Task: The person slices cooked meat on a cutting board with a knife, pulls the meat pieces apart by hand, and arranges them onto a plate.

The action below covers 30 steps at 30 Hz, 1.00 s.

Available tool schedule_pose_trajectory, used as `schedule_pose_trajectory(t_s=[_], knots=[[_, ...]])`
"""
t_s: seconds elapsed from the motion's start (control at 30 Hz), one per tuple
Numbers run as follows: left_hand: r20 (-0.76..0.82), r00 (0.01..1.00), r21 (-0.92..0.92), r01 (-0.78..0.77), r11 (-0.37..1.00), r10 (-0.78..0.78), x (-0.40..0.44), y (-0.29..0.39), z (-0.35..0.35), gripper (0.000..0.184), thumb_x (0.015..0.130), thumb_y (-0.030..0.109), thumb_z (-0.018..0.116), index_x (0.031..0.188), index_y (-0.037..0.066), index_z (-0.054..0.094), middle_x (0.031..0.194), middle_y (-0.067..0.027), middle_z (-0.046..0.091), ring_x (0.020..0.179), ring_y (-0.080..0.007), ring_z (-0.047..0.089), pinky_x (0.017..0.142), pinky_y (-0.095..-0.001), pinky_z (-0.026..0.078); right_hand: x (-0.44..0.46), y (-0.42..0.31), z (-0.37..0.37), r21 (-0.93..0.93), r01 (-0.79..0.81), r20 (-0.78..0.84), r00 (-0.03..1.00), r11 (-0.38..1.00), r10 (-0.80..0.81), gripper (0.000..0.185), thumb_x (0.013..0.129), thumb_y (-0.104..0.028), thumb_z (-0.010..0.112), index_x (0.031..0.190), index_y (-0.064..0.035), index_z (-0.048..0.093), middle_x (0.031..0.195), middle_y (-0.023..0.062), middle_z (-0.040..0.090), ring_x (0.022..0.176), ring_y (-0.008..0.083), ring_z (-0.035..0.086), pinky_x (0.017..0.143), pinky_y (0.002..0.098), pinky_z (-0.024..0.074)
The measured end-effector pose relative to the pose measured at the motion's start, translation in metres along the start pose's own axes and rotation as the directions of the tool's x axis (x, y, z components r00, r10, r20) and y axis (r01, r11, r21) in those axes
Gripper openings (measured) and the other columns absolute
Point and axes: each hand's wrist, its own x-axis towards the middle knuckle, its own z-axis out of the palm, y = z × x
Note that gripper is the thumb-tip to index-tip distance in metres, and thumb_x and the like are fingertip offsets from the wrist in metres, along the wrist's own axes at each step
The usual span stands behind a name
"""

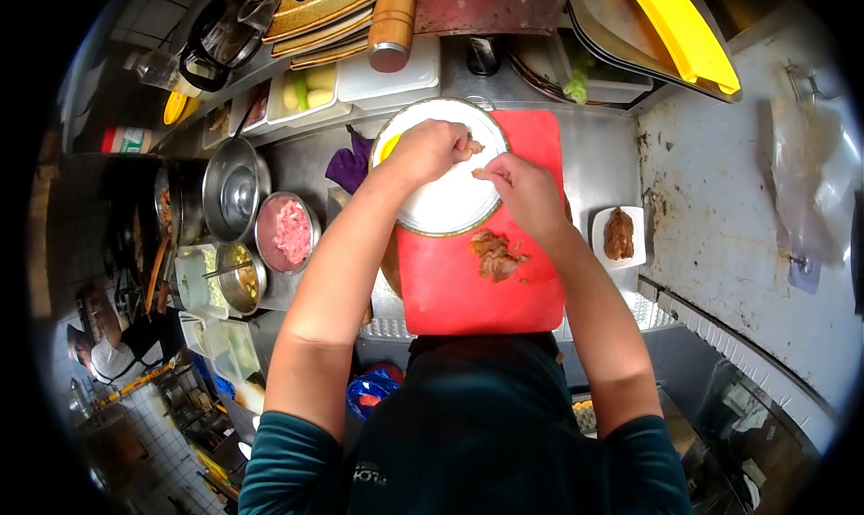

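Head view: we take the red board [468, 304] on the steel bench [598, 146] as reference. The white plate [436, 205] overlaps the board's far left part. Above this plate, our left grip [430, 151] is clamped on a small brown piece [473, 146]; our right grip [526, 187], to its right, has thumb and fingertips pinched together on a second piece [480, 173].

Progress, in our judgement: handling is partway through. Both held pieces appear detached from the meat heap [497, 256], which lies on the board close to the plate's near rim and seems left to work through. Right of the board, the white dish [600, 250] holds a larger brown portion [618, 234] that looks whole. At the plate's left edge we see a yellow item [389, 146], which we cannot identify.

Surroundings: left of the board, past our left forearm [337, 263], stand a bowl [268, 245] of pink meat [292, 232] and a steel bowl [236, 191]. A purple cloth [349, 166] lies off the board's far left corner. Beyond the board, a wooden handle [393, 16] points toward us.

Obstructions: the plate covers part of the board, and our right forearm [589, 308] crosses its right edge.
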Motion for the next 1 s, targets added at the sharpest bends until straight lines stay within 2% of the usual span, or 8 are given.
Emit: schedule_pose_trajectory(t_s=[0.17, 0.23, 0.47, 0.53, 0.67, 0.77, 0.87, 1.0], knots=[[-0.009, 1.000, 0.110, 0.014, 0.994, -0.013, -0.001, 0.003, 0.004, 0.011, 0.093, 0.017, 0.075, 0.094, 0.007, 0.073, 0.097, -0.0165, 0.076, 0.093, -0.0393, 0.074, 0.080, -0.0491, 0.058, 0.008, 0.003, 0.014, 0.016, 0.055, -0.040, 0.998, 0.998, -0.054, 0.019, 0.098, -0.019, 0.082, 0.103, -0.0021, 0.074, 0.089, 0.0133, 0.077, 0.072, 0.0252, 0.070, 0.068, 0.0387, 0.0542], [-0.020, 1.000, 0.144, 0.008, 0.990, -0.006, -0.003, 0.003, 0.005, 0.010, 0.093, 0.017, 0.074, 0.096, 0.007, 0.074, 0.098, -0.0163, 0.076, 0.093, -0.0393, 0.074, 0.081, -0.0489, 0.058, 0.013, 0.001, 0.017, 0.011, 0.013, -0.030, 0.999, 1.000, -0.012, 0.010, 0.097, -0.012, 0.077, 0.102, -0.0046, 0.073, 0.095, 0.0139, 0.078, 0.084, 0.0328, 0.074, 0.075, 0.0449, 0.0577], [-0.283, 0.959, 0.072, 0.043, 0.996, -0.021, -0.032, 0.005, 0.003, 0.010, 0.093, 0.010, 0.069, 0.099, 0.005, 0.075, 0.101, -0.0175, 0.074, 0.094, -0.0409, 0.073, 0.082, -0.0498, 0.059, 0.029, 0.005, 0.030, -0.069, 0.002, -0.048, 0.999, 0.998, -0.006, 0.007, 0.095, -0.008, 0.074, 0.102, -0.0066, 0.072, 0.098, 0.0140, 0.079, 0.092, 0.0371, 0.076, 0.080, 0.0489, 0.0596], [-0.388, 0.921, 0.030, -0.003, 1.000, 0.015, -0.049, 0.010, 0.005, 0.008, 0.094, 0.009, 0.067, 0.095, 0.003, 0.073, 0.097, -0.0190, 0.072, 0.091, -0.0418, 0.073, 0.080, -0.0506, 0.059, 0.031, 0.009, 0.035, -0.054, 0.021, -0.059, 0.998, 0.998, -0.024, 0.009, 0.095, -0.006, 0.076, 0.103, -0.0051, 0.074, 0.098, 0.0144, 0.080, 0.092, 0.0358, 0.077, 0.081, 0.0446, 0.0604], [-0.416, 0.905, -0.082, 0.060, 0.995, -0.089, -0.091, 0.035, 0.011, 0.010, 0.092, 0.001, 0.072, 0.102, 0.001, 0.072, 0.100, -0.0195, 0.072, 0.094, -0.0413, 0.072, 0.082, -0.0490, 0.059, 0.029, 0.016, 0.038, -0.254, 0.108, -0.087, 0.987, 0.961, -0.134, 0.013, 0.094, -0.007, 0.077, 0.107, -0.0056, 0.074, 0.104, 0.0144, 0.077, 0.097, 0.0352, 0.075, 0.083, 0.0425, 0.0602], [-0.398, 0.914, -0.173, 0.010, 0.985, -0.079, -0.129, 0.049, 0.037, 0.012, 0.089, -0.002, 0.076, 0.100, 0.000, 0.072, 0.099, -0.0191, 0.071, 0.090, -0.0413, 0.072, 0.078, -0.0472, 0.059, 0.004, -0.001, 0.013, -0.172, 0.146, -0.155, 0.973, 0.974, -0.173, 0.019, 0.093, -0.010, 0.078, 0.111, -0.0065, 0.073, 0.112, 0.0146, 0.072, 0.097, 0.0350, 0.073, 0.083, 0.0422, 0.0596], [-0.362, 0.931, -0.304, -0.062, 0.951, -0.055, -0.162, 0.076, 0.069, 0.017, 0.087, -0.003, 0.079, 0.102, -0.001, 0.073, 0.096, -0.0182, 0.070, 0.083, -0.0403, 0.072, 0.074, -0.0446, 0.059, -0.028, 0.008, -0.009, -0.097, 0.089, -0.030, 0.995, 0.991, -0.092, 0.022, 0.093, -0.011, 0.078, 0.114, -0.0066, 0.072, 0.117, 0.0153, 0.071, 0.096, 0.0352, 0.072, 0.083, 0.0424, 0.0595], [-0.296, 0.939, -0.440, 0.027, 0.898, -0.173, -0.182, 0.101, 0.119, 0.018, 0.090, 0.001, 0.078, 0.107, 0.002, 0.073, 0.100, -0.0177, 0.068, 0.091, -0.0423, 0.071, 0.077, -0.0496, 0.059, -0.092, 0.022, -0.021, -0.143, 0.188, 0.216, 0.964, 0.972, -0.155, 0.025, 0.092, -0.014, 0.080, 0.114, -0.0053, 0.071, 0.111, 0.0141, 0.071, 0.096, 0.0353, 0.072, 0.082, 0.0427, 0.0598]])
